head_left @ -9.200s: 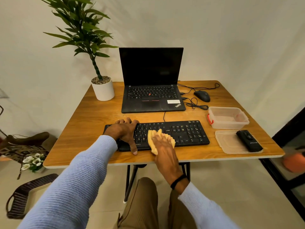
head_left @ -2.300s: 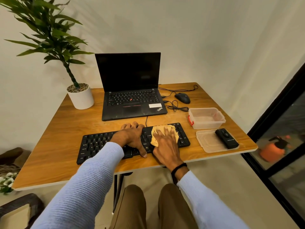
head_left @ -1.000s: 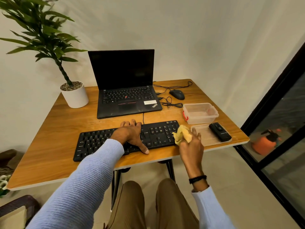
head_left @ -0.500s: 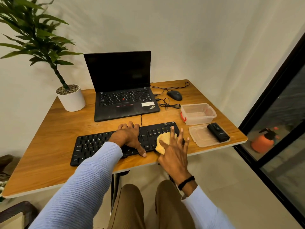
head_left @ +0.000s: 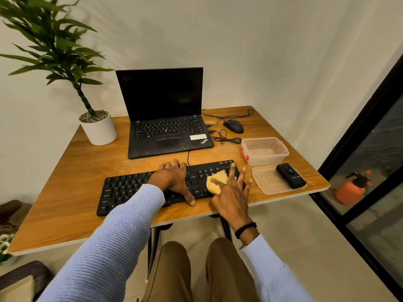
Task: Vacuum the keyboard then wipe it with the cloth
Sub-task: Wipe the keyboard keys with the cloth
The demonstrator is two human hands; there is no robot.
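The black keyboard (head_left: 152, 188) lies flat near the six o'clock edge of the wooden table (head_left: 65, 192), its plastic keys matte and low. The left hand (head_left: 174, 180) rests on the middle of it, palm down and slack, fingers curled over the far edge, thumb stretched along the near edge, gripping nothing. At the keyboard's three o'clock end the right hand (head_left: 232, 192) presses a soft, crumpled yellow cloth (head_left: 216, 182) onto the keys, fingers spread wide and flat over it rather than closed round it. Both sleeves are pale blue ribbed knit; a dark band circles the right wrist.

At twelve o'clock from the keyboard stands an open black laptop (head_left: 165, 127), screen dark. At ten o'clock sits a smooth white round pot (head_left: 99, 129) holding a leafy plant, pebbles on top. At two o'clock lies a rounded black mouse (head_left: 233, 126) with looped cable. At three o'clock, a clear rectangular plastic box (head_left: 265, 151) with a red clasp, and just nearer, its flat translucent lid (head_left: 268, 182) bearing a small black block-shaped device (head_left: 291, 175).
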